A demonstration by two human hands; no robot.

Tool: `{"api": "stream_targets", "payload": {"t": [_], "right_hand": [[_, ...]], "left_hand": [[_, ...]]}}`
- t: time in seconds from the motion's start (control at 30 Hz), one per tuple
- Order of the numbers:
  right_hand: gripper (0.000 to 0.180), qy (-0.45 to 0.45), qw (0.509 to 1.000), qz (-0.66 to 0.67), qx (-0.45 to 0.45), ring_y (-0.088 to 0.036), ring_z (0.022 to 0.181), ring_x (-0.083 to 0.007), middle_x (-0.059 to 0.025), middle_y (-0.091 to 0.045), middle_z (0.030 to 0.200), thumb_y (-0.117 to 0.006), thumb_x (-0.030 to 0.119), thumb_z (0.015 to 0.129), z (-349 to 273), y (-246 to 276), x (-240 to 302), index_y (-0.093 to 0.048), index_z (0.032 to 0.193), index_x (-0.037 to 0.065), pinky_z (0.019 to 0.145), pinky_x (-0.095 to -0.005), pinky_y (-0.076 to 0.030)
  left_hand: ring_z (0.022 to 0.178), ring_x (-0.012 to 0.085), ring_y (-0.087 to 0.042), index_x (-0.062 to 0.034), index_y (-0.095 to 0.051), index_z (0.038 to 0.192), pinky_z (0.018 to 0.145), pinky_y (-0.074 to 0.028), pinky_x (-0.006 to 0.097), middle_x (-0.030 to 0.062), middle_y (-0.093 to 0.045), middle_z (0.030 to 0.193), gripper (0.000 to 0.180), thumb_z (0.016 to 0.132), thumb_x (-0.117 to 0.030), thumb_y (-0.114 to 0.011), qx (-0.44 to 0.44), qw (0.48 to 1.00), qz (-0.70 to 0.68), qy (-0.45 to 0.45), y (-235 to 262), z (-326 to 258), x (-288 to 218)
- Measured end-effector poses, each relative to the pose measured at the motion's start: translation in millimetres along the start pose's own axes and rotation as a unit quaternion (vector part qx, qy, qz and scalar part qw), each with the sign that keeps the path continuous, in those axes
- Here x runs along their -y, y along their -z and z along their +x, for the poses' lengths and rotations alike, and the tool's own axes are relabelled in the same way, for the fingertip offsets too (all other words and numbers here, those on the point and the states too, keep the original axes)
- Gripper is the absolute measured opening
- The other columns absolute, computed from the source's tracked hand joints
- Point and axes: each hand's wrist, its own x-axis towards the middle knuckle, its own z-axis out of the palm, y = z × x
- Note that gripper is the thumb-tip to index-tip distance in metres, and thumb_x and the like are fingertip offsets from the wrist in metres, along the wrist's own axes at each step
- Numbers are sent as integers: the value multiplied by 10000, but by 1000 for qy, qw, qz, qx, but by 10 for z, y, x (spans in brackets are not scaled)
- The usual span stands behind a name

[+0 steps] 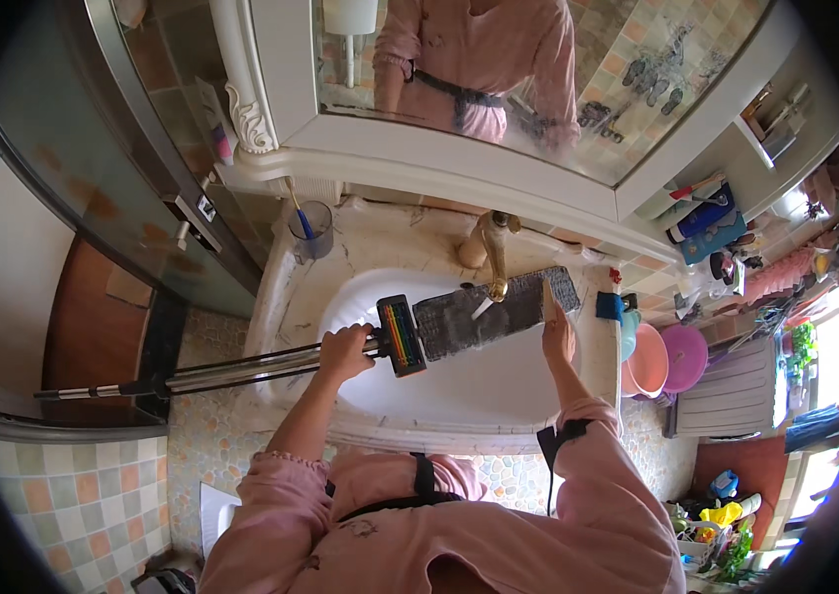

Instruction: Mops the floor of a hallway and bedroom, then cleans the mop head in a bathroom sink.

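A flat mop's dark grey, wet-looking pad [479,322] stretches across the white sink basin [459,391], under the gold-coloured faucet [494,252]. A short white streak beneath the spout looks like water. My left hand [345,353] is closed around the mop's pole [231,371], just behind a black frame [401,337] with coloured stripes. That pole runs off to the left past the counter edge. At the pad's right end, my right hand [559,342] grips a narrow pale strip [547,300] that lies against the pad; its exact kind is unclear.
A clear cup [312,233] with a toothbrush stands at the counter's back left. The framed mirror [479,119] rises behind the faucet. Right of the counter sit a pink basin [644,360] and a purple basin [683,357]. A glass door [93,188] is at left.
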Motion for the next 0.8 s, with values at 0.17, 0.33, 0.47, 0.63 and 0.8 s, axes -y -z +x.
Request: {"api": "stream_targets", "payload": {"t": [0.17,0.33,0.47,0.63,0.8], "right_hand": [[467,19,999,31,-1,-606,646,-421,-228,-618,716,-494,168,875,-527,-304,263,-445,1329,267,601,-540,-474],[502,105,989,65,75,-600,662,-435,-236,-619,761,-518,185,872,-1084,-385,659,-411,1355,273,604,-542,-474],[486,209,958,140,140,-598,632,-417,-222,-615,744,-503,202,889,-1488,-394,948,-403,1362,252,560,-527,-470],[497,147,983,61,88,-610,635,-391,-207,-626,771,-459,197,907,-749,-255,578,-357,1390,257,543,-508,-476],[511,6,999,-31,34,-626,760,-385,-185,-651,854,-465,170,893,108,60,225,-375,1379,298,662,-512,-486]], "left_hand": [[867,257,-629,-127,-592,995,708,-465,444,65,-626,895,418,602,-198,-717,-7,1000,12,5,-73,1,51],[877,255,-624,-145,-599,1010,707,-459,436,52,-627,908,445,592,-208,-736,3,1000,10,7,-6,26,-3],[900,246,-618,-143,-597,1018,699,-457,438,50,-629,913,450,596,-215,-734,20,1000,22,11,12,42,-9],[887,252,-623,-141,-596,1024,708,-463,444,53,-630,909,447,605,-226,-729,10,1000,17,1,-8,24,0],[879,260,-628,-139,-600,1019,713,-472,442,56,-636,906,447,601,-227,-729,8,1000,20,10,35,-20,-23]]}}
